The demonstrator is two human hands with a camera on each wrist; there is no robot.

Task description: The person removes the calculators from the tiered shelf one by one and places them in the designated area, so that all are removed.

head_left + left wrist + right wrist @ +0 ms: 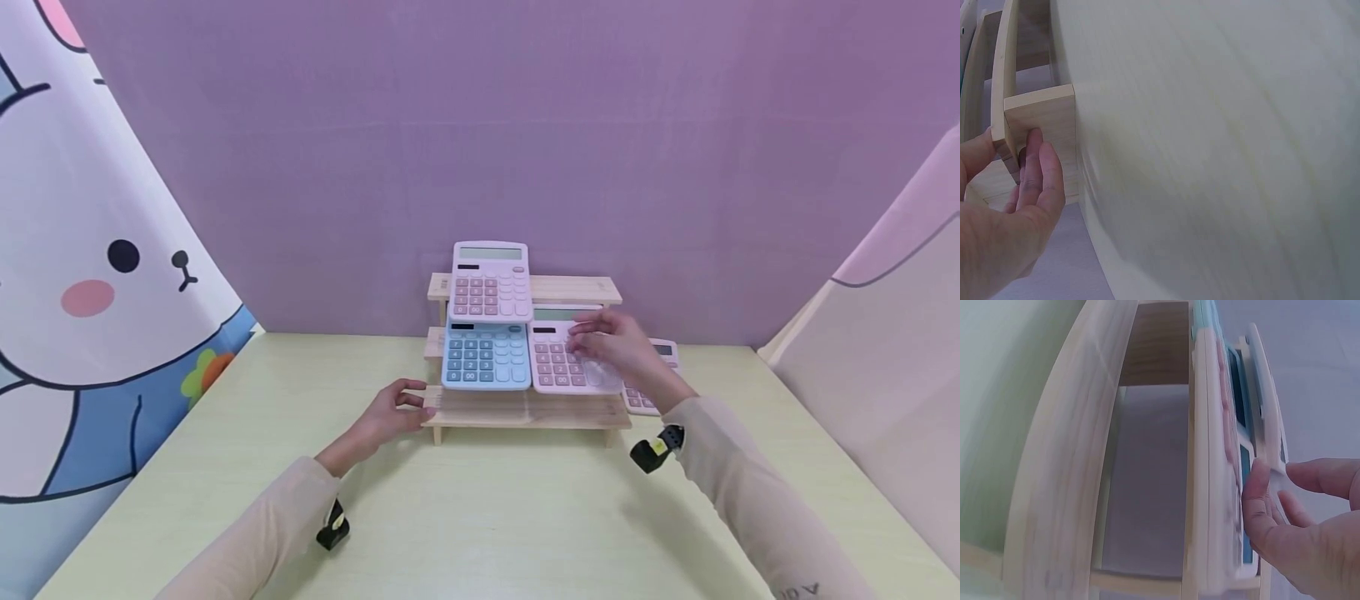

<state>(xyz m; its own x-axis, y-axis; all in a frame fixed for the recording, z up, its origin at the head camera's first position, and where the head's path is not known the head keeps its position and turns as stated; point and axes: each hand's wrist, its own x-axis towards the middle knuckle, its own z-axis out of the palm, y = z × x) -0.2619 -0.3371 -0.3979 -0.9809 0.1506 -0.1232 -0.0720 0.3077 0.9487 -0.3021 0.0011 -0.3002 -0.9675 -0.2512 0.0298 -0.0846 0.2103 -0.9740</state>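
Nearest me, the surface [487, 517] spreads wide. My left hand [390, 412] pinches the wooden stepped rack [525, 410] at its near left edge; my right hand [611, 342], fingers loosely bent, is over the pink calculator [551, 367]. Between them: a blue calculator [486, 362].

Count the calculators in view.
4: pink calculator atop the shelf; blue calculator and second pink calculator side by side on its middle tier; third pink calculator to its right, partly hidden. Others may be hidden.

Head view looks forward-down; close wrist views share the rack [525, 411].
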